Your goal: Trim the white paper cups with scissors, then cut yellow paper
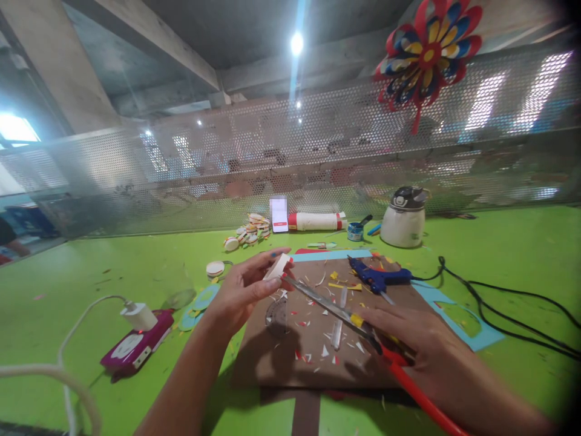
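Note:
My left hand is raised over a brown board and pinches a small white paper piece with a red edge between thumb and fingers. My right hand grips red-handled scissors; their long metal blades point up-left and their tip touches the paper piece. Small red, white and yellow paper scraps lie scattered on the board under both hands. A blue glue gun rests on the far right part of the board.
On the green table stand a white kettle-like pot, a phone, a paper roll, a stack of paper discs, a magenta device with a white charger, and black cables. Light-blue sheets stick out from under the board. A perforated metal screen runs along the far edge.

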Demonstrator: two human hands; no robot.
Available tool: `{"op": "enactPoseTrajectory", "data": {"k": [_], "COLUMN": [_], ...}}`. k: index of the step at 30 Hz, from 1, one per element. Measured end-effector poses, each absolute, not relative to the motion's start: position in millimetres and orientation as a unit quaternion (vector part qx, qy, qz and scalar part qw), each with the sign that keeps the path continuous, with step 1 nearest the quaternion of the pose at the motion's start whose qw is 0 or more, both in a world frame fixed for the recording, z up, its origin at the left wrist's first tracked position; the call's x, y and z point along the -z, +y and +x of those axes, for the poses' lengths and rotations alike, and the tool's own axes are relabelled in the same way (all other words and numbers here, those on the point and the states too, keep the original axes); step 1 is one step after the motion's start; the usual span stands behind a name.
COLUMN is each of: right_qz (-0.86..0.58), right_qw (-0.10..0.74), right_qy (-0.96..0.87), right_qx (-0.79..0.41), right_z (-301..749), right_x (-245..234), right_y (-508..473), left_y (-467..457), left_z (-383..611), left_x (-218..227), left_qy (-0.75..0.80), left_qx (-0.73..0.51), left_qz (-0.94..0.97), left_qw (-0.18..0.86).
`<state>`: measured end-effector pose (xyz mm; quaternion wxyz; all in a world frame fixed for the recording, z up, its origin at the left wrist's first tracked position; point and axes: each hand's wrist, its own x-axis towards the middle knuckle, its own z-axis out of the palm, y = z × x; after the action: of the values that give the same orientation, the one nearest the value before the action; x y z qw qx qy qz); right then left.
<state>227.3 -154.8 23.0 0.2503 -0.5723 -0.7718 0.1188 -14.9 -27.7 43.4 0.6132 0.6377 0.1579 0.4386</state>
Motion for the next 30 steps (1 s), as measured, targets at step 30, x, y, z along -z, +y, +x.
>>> {"op": "enactPoseTrajectory", "data": {"k": [30], "right_qz": [-0.528], "right_qw": [0.303], "right_qy": [-0.779], "right_qx": [-0.15], "right_z": [223], "right_x": [-31], "right_y": [-155], "left_y": [-27], "left_z": [-14], "left_x": [-45], "left_qy": [0.148], "left_qx": [-0.43], "left_qz": [0.638], "left_qw": [0.621]}}
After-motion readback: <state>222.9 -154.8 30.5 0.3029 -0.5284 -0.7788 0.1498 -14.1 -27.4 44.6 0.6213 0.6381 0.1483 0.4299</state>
